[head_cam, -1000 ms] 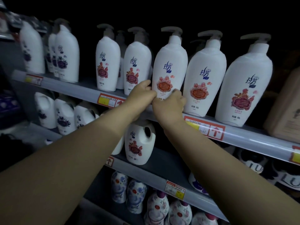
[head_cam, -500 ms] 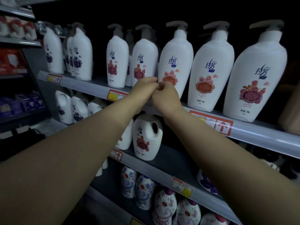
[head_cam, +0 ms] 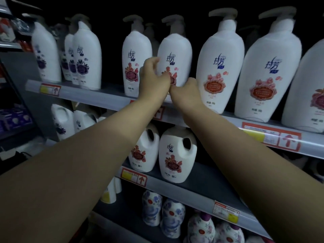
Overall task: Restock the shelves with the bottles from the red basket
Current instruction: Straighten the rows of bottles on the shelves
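purple-label bottles [head_cam: 82,57] stand far left on the upper shelf [head_cam: 101,98]. left hand [head_cam: 154,79] curls round the pump bottle [head_cam: 177,50], upright at the shelf edge; right hand [head_cam: 185,92] touches its base, fingers hidden, cannot tell its grip.

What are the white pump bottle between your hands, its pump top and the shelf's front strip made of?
Pump bottle: probably plastic, opaque white and smooth with a soft sheen, with a printed floral label.
Pump top: likely plastic too, grey-beige and matte.
Shelf front strip: looks like pale, glossy plastic, since it catches the light; the blur leaves this open.
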{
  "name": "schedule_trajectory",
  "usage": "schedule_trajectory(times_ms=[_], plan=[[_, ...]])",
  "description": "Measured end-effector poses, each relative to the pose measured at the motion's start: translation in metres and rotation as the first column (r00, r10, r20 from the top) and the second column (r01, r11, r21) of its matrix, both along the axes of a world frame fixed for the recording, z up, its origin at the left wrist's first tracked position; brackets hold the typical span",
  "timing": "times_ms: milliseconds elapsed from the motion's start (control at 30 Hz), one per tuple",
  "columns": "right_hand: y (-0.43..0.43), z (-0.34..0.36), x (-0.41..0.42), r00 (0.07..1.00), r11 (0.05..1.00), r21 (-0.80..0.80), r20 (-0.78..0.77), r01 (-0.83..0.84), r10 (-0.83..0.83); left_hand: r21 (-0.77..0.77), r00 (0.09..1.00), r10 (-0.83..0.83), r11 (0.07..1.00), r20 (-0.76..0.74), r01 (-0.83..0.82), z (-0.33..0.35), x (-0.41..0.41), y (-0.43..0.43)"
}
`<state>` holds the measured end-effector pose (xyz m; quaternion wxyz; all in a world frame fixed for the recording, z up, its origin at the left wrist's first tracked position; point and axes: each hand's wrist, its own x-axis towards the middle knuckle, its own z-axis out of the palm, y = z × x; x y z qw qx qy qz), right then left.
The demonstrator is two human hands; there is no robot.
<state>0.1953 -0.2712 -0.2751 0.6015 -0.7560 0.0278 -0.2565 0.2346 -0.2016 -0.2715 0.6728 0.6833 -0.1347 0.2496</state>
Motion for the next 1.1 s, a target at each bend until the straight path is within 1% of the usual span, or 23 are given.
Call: schedule_trajectory(times_ms=[100, 167, 267, 367, 500, 667, 733, 867, 1000, 1100], plan=[[0.005, 0.000, 0.015, 0.998, 1.000, 0.013, -0.064, -0.004, 0.005, 0.010, 0.994, -0.099, 0.995, -0.048, 0.100, -0.010, 0.014, 0.006], [0.005, 0.000, 0.022, 0.996, 1.000, -0.001, -0.093, 0.015, -0.015, 0.060, 0.984, -0.162, 0.984, -0.070, 0.166, -0.014, 0.022, 0.008], [0.004, -0.002, 0.030, 0.993, 0.999, 0.009, -0.112, 0.045, -0.044, 0.124, 0.976, -0.195, 0.971, -0.098, 0.206, -0.011, 0.033, 0.011], [0.004, -0.004, 0.033, 0.988, 0.997, -0.026, -0.135, 0.074, -0.076, 0.113, 0.955, -0.253, 0.956, -0.153, 0.271, -0.013, 0.041, 0.016], [0.005, -0.005, 0.037, 0.980, 0.990, -0.073, -0.146, 0.124, -0.133, 0.141, 0.935, -0.314, 0.931, -0.166, 0.337, -0.019, 0.047, 0.021], [0.006, -0.002, 0.036, 0.968, 0.984, -0.092, -0.186, 0.151, -0.166, 0.220, 0.919, -0.312, 0.905, -0.241, 0.365, -0.010, 0.046, 0.027], [0.005, -0.001, 0.036, 0.965, 0.983, -0.100, -0.194, 0.157, -0.174, 0.217, 0.912, -0.318, 0.901, -0.259, 0.376, -0.009, 0.048, 0.028], [0.002, -0.007, 0.037, 0.971, 0.967, -0.202, -0.147, 0.156, -0.188, 0.200, 0.921, -0.318, 0.910, -0.226, 0.364, -0.011, 0.051, 0.028], [0.002, -0.015, 0.037, 0.971, 0.929, -0.309, -0.058, 0.203, -0.232, 0.204, 0.931, -0.322, 0.913, -0.169, 0.353, -0.019, 0.054, 0.028], [0.004, -0.018, 0.036, 0.963, 0.898, -0.369, -0.031, 0.238, -0.268, 0.197, 0.920, -0.350, 0.903, -0.175, 0.381, -0.019, 0.052, 0.031]])
